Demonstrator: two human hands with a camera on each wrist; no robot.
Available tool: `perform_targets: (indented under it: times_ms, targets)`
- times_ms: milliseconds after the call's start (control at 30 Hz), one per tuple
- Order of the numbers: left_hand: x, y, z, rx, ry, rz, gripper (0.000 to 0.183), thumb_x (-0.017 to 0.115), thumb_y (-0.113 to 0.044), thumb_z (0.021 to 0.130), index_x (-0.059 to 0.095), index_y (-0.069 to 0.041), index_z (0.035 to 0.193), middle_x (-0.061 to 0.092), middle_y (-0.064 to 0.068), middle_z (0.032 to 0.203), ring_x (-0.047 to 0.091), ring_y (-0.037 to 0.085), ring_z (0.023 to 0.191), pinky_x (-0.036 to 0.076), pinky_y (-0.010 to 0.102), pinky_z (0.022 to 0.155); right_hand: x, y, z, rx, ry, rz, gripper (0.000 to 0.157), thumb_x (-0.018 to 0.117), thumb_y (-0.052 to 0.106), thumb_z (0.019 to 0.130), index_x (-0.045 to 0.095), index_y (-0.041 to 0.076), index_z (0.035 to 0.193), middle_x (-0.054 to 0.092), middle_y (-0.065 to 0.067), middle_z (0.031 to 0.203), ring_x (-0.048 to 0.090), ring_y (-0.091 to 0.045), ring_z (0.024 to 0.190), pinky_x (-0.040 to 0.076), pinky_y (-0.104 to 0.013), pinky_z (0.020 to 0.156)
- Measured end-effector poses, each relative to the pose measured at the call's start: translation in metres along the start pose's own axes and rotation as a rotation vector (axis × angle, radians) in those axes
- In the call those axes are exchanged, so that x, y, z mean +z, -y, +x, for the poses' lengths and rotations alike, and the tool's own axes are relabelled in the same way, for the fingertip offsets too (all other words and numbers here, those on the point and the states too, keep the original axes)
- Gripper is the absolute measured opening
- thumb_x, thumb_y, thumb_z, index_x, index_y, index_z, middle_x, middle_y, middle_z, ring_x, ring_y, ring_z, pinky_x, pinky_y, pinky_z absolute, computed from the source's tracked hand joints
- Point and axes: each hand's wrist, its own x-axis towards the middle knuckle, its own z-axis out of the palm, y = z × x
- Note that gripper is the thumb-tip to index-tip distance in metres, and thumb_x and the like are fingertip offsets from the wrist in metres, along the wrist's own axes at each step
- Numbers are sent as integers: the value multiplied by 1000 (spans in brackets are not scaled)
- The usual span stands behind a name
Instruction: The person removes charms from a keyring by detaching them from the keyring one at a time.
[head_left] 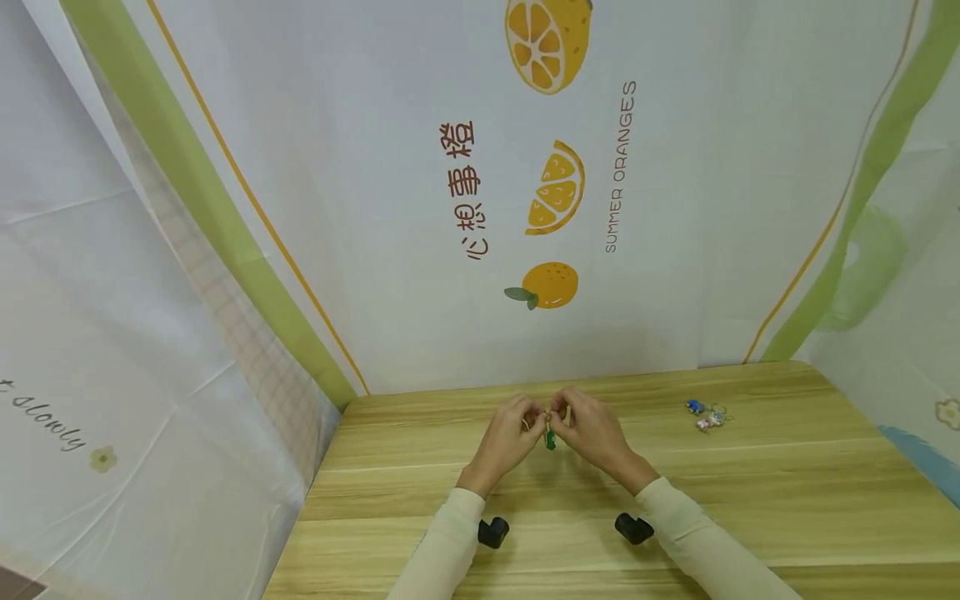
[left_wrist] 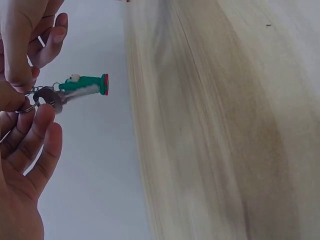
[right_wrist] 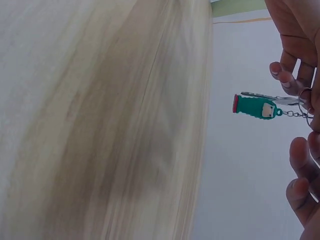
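My left hand [head_left: 512, 435] and right hand [head_left: 592, 427] meet above the wooden table, fingertips close together. Between them is a metal key ring [left_wrist: 29, 107], which the left thumb and fingers pinch. On its opposite side the right hand's thumb and fingertip pinch at the ring, partly hidden by the fingers. From the ring hang a silver key [right_wrist: 270, 98] and, on a short chain [right_wrist: 295, 114], a green figure charm [right_wrist: 254, 107] with a red base and a pale face. Key and charm dangle side by side over the table.
Toward the table's right back lie a blue charm [head_left: 695, 407] and a pink-and-white charm [head_left: 708, 422] with metal rings. Black blocky pieces sit by both sleeves, one by the left [head_left: 492, 532]. A white cloth with printed oranges [head_left: 551, 285] hangs behind the wooden table [head_left: 780, 500].
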Motion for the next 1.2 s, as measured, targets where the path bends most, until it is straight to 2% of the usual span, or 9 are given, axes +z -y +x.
perform_targets:
  times_ms: [300, 667, 933, 1200]
  targets:
    - [1, -1, 0, 26, 11, 12, 13, 58, -20, 100, 68, -13, 101, 65, -2, 95, 58, 1, 77, 51, 13, 68, 1, -3, 0, -22, 29, -69, 14, 67, 11, 84, 56, 20, 84, 54, 11, 71, 38, 5, 51, 31, -12, 44]
    - [-4, -1, -2, 7, 51, 64, 15, 57, -20, 100, 70, -14, 105, 67, -3, 98, 60, 4, 81, 51, 14, 72, -1, -6, 0, -26, 130, -32, 14, 65, 10, 86, 55, 20, 84, 53, 12, 71, 39, 5, 54, 34, -13, 46]
    - [-6, 0, -2, 9, 83, 51, 17, 57, -21, 100, 71, -12, 105, 66, -2, 98, 56, 1, 75, 48, 13, 66, -4, -8, 1, -51, 210, -3, 14, 64, 13, 90, 54, 22, 85, 51, 14, 73, 40, 5, 57, 36, -14, 48]
    - [-5, 0, -3, -2, 87, 8, 17, 56, -19, 100, 69, -11, 108, 64, -1, 99, 55, -1, 72, 49, 13, 65, -3, -10, -1, -71, 186, -20, 7, 66, 17, 94, 60, 19, 97, 61, 11, 82, 46, 6, 61, 40, -13, 52]
